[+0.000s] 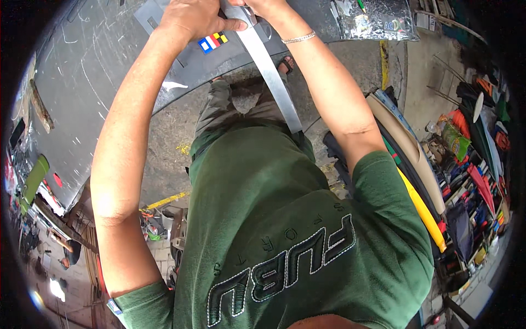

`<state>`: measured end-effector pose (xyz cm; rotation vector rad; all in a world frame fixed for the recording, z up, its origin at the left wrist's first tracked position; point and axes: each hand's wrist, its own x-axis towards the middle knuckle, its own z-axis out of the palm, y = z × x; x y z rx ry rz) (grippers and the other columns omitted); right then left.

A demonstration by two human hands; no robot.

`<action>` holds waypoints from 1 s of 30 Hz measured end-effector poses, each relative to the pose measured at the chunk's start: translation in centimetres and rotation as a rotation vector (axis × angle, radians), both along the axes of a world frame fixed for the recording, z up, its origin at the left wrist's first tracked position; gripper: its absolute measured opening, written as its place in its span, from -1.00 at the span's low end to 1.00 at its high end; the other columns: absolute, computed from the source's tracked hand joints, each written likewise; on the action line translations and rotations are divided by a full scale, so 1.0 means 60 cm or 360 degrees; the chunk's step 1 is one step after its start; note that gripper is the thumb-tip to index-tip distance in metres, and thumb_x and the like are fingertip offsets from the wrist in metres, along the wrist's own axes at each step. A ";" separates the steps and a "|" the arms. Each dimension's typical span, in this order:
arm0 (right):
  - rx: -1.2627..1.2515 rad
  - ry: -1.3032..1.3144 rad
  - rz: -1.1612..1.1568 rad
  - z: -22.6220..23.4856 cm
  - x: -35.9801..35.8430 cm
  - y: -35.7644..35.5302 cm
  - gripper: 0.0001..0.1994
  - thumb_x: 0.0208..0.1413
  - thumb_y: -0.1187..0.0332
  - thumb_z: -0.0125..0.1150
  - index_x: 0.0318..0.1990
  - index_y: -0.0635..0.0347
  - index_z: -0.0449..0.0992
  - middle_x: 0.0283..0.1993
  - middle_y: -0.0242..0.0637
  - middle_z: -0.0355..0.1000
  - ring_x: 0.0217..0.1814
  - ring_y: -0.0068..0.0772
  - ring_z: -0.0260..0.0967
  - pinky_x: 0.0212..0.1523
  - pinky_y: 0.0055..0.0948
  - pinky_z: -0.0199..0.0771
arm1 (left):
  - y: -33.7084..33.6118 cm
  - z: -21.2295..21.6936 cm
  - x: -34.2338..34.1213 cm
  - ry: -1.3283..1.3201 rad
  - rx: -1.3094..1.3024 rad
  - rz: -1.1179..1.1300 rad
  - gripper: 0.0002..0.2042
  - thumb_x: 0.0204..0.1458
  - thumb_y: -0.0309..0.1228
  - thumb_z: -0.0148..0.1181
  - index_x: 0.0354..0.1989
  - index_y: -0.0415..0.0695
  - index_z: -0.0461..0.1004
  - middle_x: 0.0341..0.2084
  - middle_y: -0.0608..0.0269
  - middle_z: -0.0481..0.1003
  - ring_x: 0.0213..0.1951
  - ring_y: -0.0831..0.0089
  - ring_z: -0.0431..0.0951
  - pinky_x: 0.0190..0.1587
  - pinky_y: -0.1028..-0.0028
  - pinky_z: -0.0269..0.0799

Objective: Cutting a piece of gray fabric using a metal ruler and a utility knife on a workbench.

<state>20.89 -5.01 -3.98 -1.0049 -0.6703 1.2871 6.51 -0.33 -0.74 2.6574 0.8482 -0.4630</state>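
Observation:
A long silver metal ruler (pixel 268 71) slants from the worktable's edge, its near end overhanging toward my shirt. My left hand (pixel 194 19) bears on the ruler, thumb laid across its far part; the other fingertips run close to the upper picture edge. My right hand (pixel 266 6) is just beside the ruler with its fingers curled in, and what they hold is hidden. Under both hands lies a flat grey sheet (pixel 150 16), with a sticker of coloured squares (pixel 212 41) next to my left wrist.
A dark, scratched worktable (pixel 71 82) spans the far left. At far right sits a plastic-wrapped package (pixel 375 22) with a green pencil (pixel 361 5). Curved beige panels (pixel 408 148) and a yellow strip (pixel 422 211) stand near my right arm, beside piled coloured materials (pixel 474 181).

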 end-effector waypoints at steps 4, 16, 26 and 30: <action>-0.0288 -0.0341 -0.0339 -0.015 0.003 0.018 -0.48 0.49 0.02 -0.21 0.33 0.22 0.39 -0.41 -0.38 0.35 -0.63 -0.60 0.18 -0.65 -0.59 0.19 | 0.004 -0.008 0.003 -0.0094 -0.0079 -0.0031 0.28 -0.18 0.35 0.36 0.47 -0.50 -0.05 0.46 -0.44 -0.03 0.53 -0.18 -0.07 0.54 0.11 -0.09; 0.0405 -0.1826 -0.0487 -0.033 0.030 0.012 -0.62 0.26 0.48 0.08 0.19 0.46 0.35 -0.05 0.19 0.46 -0.22 0.10 0.47 -0.20 -0.12 0.56 | 0.025 -0.047 -0.006 -0.0346 -0.0324 -0.0072 0.28 -0.17 0.33 0.37 0.48 -0.49 -0.07 0.48 -0.41 -0.05 0.54 -0.17 -0.09 0.54 0.10 -0.10; 0.1091 -0.1862 -0.0490 -0.056 0.014 0.016 -0.64 0.18 0.60 0.13 0.11 0.50 0.30 0.07 0.37 0.42 -0.11 0.38 0.46 -0.09 0.03 0.55 | 0.031 -0.072 -0.042 -0.0530 -0.0530 -0.0043 0.27 -0.16 0.32 0.37 0.49 -0.48 -0.09 0.49 -0.38 -0.07 0.54 -0.15 -0.11 0.55 0.10 -0.12; 0.0160 -0.2239 -0.0004 0.018 -0.001 -0.002 -0.65 0.23 0.56 0.10 0.14 0.51 0.29 0.09 0.36 0.42 -0.11 0.38 0.46 -0.08 0.03 0.55 | 0.025 -0.071 -0.044 -0.0632 -0.0618 -0.0052 0.27 -0.15 0.31 0.37 0.49 -0.47 -0.09 0.50 -0.37 -0.07 0.55 -0.15 -0.12 0.55 0.10 -0.13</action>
